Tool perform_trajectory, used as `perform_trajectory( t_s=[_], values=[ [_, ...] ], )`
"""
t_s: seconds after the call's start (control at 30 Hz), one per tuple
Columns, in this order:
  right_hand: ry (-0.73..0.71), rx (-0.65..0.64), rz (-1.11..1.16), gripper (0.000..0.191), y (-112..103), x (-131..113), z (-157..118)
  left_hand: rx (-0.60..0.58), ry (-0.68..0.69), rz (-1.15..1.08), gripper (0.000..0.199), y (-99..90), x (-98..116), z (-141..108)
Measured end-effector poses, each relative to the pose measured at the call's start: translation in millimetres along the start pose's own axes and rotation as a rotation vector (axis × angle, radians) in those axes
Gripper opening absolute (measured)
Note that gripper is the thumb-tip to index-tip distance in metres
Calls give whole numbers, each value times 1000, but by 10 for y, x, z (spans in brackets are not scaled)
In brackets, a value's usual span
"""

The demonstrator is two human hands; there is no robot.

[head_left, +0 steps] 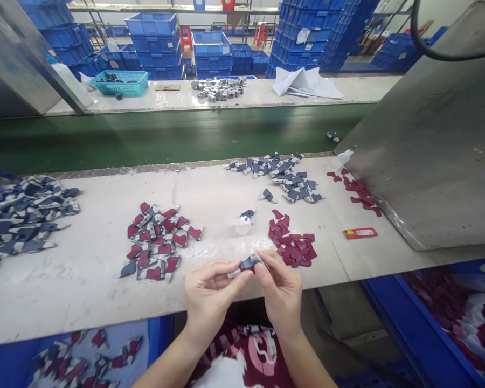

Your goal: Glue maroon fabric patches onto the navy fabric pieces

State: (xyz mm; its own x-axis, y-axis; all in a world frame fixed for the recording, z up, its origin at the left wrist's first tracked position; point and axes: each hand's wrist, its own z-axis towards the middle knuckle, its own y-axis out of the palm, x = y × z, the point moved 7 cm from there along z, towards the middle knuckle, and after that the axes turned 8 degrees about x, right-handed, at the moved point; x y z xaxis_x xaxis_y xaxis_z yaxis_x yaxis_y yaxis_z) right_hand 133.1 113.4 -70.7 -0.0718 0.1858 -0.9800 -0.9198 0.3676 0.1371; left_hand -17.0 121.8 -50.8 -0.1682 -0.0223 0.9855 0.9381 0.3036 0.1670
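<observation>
Part (pixel 249 263) is up between both hands: left hand (pixel 210 288) pinches one end, right hand (pixel 282 288) the other, fingers narrow on it. Likely light, stiff, maybe smooth; I'd take it by the ends. Bottle (pixel 243 225) just beyond the fingers, red pieces (pixel 291 248) just to their right, pile (pixel 157 240) farther left. Near edge of the table (pixel 210 188) runs by the wrists; best room is leftward, short of the pile.
</observation>
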Motion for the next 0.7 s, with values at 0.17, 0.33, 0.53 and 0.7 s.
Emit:
perform_trajectory(
  t_s=[0.17,0.33,0.53,0.7],
  values=[
    [47,43,24,16,15,41,-2,22,66,1,18,4,17,-8],
    [43,-57,10,22,63,35,50,64,78,-68,14,-9,-28,10],
    [127,-11,136,19,41,122,65,-8,251,-28,22,0,-9,5],
    [251,5,158,27,51,274,69,-177,523,151,40,15,94,29]
  ],
)
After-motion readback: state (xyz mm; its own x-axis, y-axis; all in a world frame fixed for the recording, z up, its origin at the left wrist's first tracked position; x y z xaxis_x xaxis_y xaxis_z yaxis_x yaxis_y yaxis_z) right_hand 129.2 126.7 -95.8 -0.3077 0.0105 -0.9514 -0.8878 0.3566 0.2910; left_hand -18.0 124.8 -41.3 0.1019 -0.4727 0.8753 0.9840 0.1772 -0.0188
